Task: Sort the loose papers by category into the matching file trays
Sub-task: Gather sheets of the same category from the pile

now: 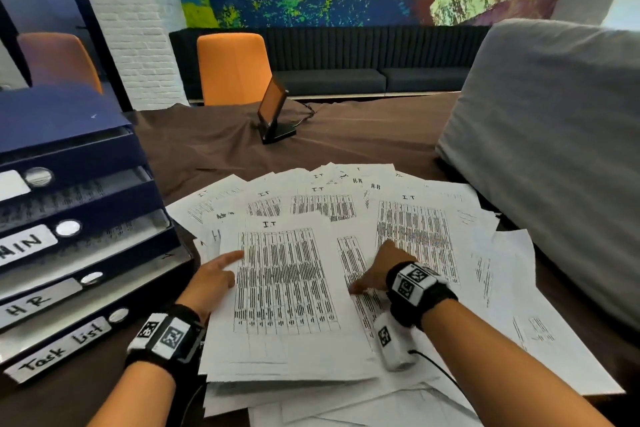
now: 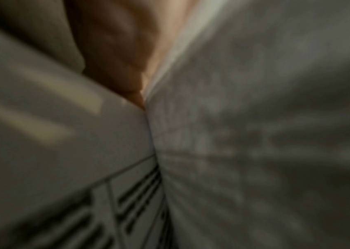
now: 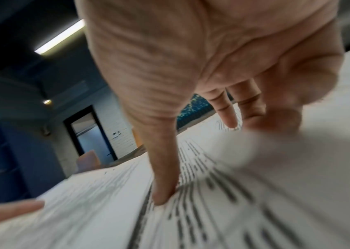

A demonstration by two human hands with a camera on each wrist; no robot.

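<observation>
Desk under a brown cloth [image 1: 346, 135], head view. Loose papers [image 1: 408, 218] fan across the middle in an overlapping spread, most printed with dense tables; handwritten headings readable on several: "IT", "HR", 1 partly hidden that looks like "Admin". Nearest sheet, the top IT sheet [image 1: 284, 288], lies over a thicker pile at the near edge. Left hand [image 1: 213, 276] holds this sheet at its left edge: thumb lies on the printed face, pointing right, the other fingers are out of sight beneath the paper. Left wrist view is blurred and shows only skin wedged between 2 paper surfaces, so the hand has at least that sheet, how many under it I cannot tell. Right hand [image 1: 379, 270] is spread, palm down, on the papers just right of the IT sheet; right wrist view shows straight fingers [image 3: 161, 185], 1 tip pressed into the printed page, nothing gripped. File trays [image 1: 86, 218] stand stacked at the left edge of the desk, dark blue, just beside the spread (labels visible: "...MIN", "HR", "Task list"; the top label is cut off). Papers already lie in the middle tiers. Behind: a small tilted screen on a stand [image 1: 273, 111], an orange chair [image 1: 235, 68], a grey cushion [image 1: 554, 149] at right, touching the papers' far right edge.
</observation>
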